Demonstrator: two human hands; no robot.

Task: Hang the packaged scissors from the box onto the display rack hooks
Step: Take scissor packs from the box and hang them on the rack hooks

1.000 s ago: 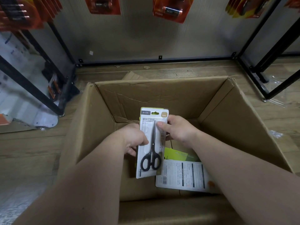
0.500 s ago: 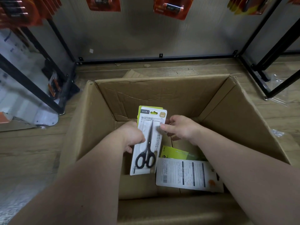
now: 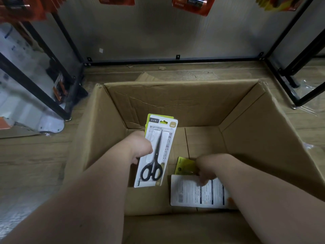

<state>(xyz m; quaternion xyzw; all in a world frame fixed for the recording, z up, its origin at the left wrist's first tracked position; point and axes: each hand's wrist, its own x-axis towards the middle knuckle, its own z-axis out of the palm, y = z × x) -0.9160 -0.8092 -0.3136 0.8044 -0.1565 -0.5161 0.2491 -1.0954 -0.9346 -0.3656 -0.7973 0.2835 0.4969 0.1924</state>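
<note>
Packs (image 3: 198, 192) in box (image 3: 263, 138), near-right

Looking from the head, forward and steeply down, along both forearms. Facing into the open cardboard box (image 3: 175, 103) around the left hand (image 3: 140, 148) and the right hand (image 3: 207, 168). Sitting near enough for reading the print on the packaged scissors (image 3: 158, 150). Taking in, beyond the hands, the bottom bar of the display rack (image 3: 175, 59).
</note>
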